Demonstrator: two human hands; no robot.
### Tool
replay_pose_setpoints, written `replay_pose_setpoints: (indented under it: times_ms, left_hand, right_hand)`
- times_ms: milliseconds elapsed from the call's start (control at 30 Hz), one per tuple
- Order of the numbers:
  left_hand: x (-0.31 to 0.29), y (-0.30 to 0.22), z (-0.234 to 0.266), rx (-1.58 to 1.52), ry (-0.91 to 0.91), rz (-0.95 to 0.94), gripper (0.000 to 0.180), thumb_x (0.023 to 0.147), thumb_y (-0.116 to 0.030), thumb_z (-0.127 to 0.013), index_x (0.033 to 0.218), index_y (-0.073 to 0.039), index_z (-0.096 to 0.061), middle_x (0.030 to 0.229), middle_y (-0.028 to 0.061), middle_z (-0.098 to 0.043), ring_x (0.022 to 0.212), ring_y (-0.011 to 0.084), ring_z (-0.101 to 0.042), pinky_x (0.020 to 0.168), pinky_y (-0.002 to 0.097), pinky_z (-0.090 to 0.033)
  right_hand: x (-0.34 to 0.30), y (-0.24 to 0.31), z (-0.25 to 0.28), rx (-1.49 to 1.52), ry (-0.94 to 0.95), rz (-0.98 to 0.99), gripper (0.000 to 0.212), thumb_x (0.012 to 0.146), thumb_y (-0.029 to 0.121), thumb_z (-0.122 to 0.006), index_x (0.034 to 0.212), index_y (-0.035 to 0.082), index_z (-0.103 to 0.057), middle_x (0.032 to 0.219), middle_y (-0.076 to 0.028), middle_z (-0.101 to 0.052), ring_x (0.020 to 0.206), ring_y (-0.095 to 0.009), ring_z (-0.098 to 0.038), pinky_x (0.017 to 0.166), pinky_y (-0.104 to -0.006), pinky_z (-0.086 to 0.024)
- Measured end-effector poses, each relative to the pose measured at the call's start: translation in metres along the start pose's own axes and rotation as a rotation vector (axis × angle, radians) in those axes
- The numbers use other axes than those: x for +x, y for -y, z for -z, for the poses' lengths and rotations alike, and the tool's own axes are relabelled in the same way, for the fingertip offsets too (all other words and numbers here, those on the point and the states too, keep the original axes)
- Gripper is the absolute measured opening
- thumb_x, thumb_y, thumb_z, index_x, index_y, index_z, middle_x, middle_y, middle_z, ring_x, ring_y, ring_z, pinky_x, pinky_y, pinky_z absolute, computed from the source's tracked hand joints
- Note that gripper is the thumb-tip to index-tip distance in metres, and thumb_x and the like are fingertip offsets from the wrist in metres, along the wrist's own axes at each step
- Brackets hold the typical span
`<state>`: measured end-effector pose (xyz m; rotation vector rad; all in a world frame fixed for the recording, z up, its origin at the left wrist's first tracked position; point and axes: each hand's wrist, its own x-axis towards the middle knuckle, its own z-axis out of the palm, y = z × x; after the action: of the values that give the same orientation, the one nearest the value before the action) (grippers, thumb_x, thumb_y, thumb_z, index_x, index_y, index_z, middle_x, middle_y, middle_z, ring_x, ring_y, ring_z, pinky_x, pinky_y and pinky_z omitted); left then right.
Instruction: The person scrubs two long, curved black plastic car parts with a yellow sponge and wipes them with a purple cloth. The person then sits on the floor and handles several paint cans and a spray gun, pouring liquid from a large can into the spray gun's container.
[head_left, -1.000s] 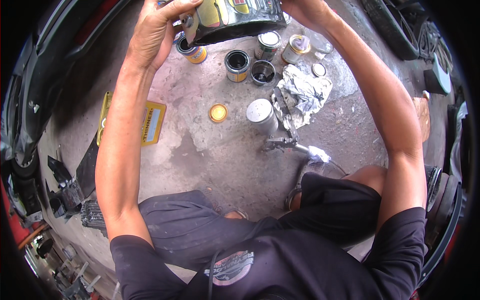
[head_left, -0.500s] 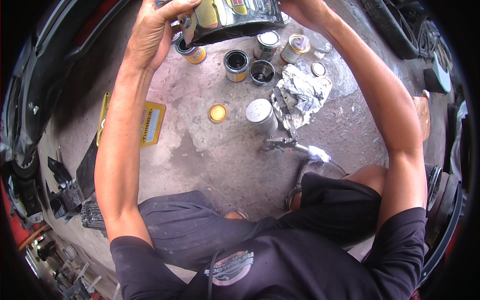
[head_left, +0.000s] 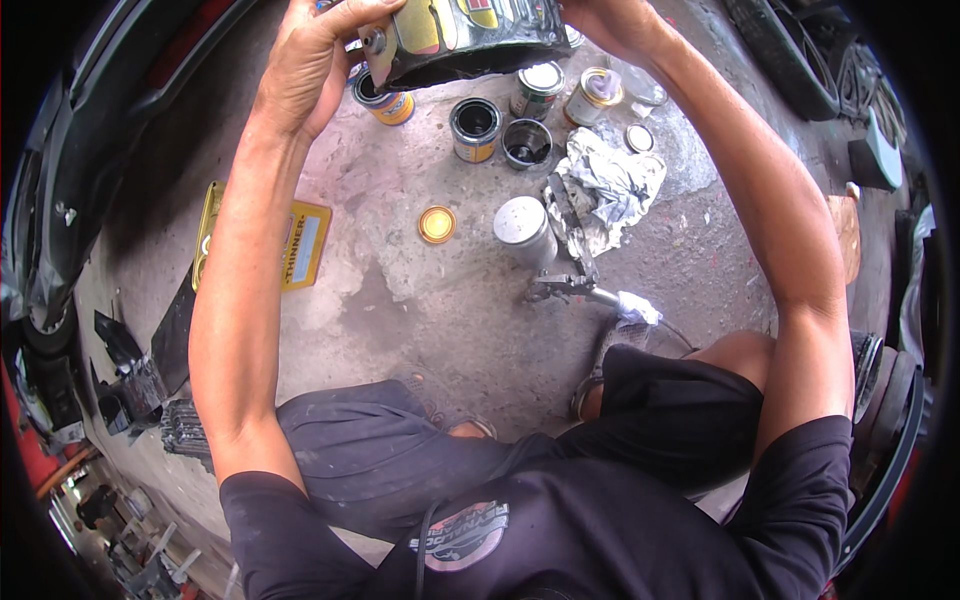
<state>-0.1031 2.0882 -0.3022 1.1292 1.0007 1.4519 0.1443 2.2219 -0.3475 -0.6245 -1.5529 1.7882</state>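
At the top edge, I hold up a wide tin (head_left: 480, 30) with glossy yellow, red and silver print and a black-coated lower rim. Its upper part is cut off by the frame. My left hand (head_left: 312, 70) grips its left end, thumb along the side. My right hand (head_left: 615, 28) is closed at its right end, its fingertips hidden. On the floor below stand an open can of black paint (head_left: 475, 135), a dark-smeared cup (head_left: 527, 145) and a blue-and-yellow can (head_left: 385, 103). A spray gun (head_left: 565, 290) with a white-lidded cup (head_left: 522, 222) rests nearer me.
A yellow thinner tin (head_left: 310, 245) is partly behind my left forearm. A crumpled stained cloth (head_left: 610, 185), a gold lid (head_left: 437, 225) and more paint cans (head_left: 592, 98) lie around the middle. Dark car panels (head_left: 100, 150) line the left, and black parts (head_left: 790, 60) the far right.
The view has shifted very slightly. My hands keep hold of the tin in nearly the same place, and the things on the floor stay put.
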Motion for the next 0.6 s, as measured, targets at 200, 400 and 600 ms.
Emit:
replay_pose_setpoints:
  times_ms: [200, 400, 600]
  left_hand:
    - [0.0001, 0.0006, -0.0007, -0.008, 0.035, -0.027, 0.106, 0.075, -0.014, -0.085, 0.161, -0.001, -0.026, 0.146, 0.0131, -0.052, 0.134, 0.0235, -0.05, 0.114, 0.037, -0.038]
    - [0.0002, 0.002, -0.0005, -0.004, 0.03, -0.015, 0.104, 0.075, -0.014, -0.085, 0.161, 0.0, -0.026, 0.144, 0.0125, -0.053, 0.13, 0.0223, -0.051, 0.112, 0.0366, -0.039]
    - [-0.0003, 0.0016, -0.0017, -0.006, 0.024, -0.007, 0.111, 0.074, -0.015, -0.086, 0.162, 0.0, -0.021, 0.148, 0.0144, -0.05, 0.135, 0.0243, -0.048, 0.115, 0.0392, -0.037]
  right_hand:
    - [0.0019, -0.0037, 0.0052, 0.021, 0.015, -0.018, 0.057, 0.095, 0.036, -0.063, 0.142, 0.006, -0.049, 0.123, -0.014, -0.065, 0.11, -0.023, -0.061, 0.099, -0.0422, -0.047]
    - [0.001, -0.0042, 0.0076, 0.022, 0.016, -0.007, 0.057, 0.095, 0.035, -0.062, 0.141, 0.005, -0.049, 0.122, -0.014, -0.065, 0.109, -0.023, -0.061, 0.099, -0.0417, -0.047]
    - [-0.0033, 0.0024, -0.0012, -0.01, 0.009, -0.023, 0.06, 0.094, 0.036, -0.062, 0.143, 0.005, -0.048, 0.123, -0.014, -0.065, 0.11, -0.023, -0.06, 0.1, -0.0414, -0.046]
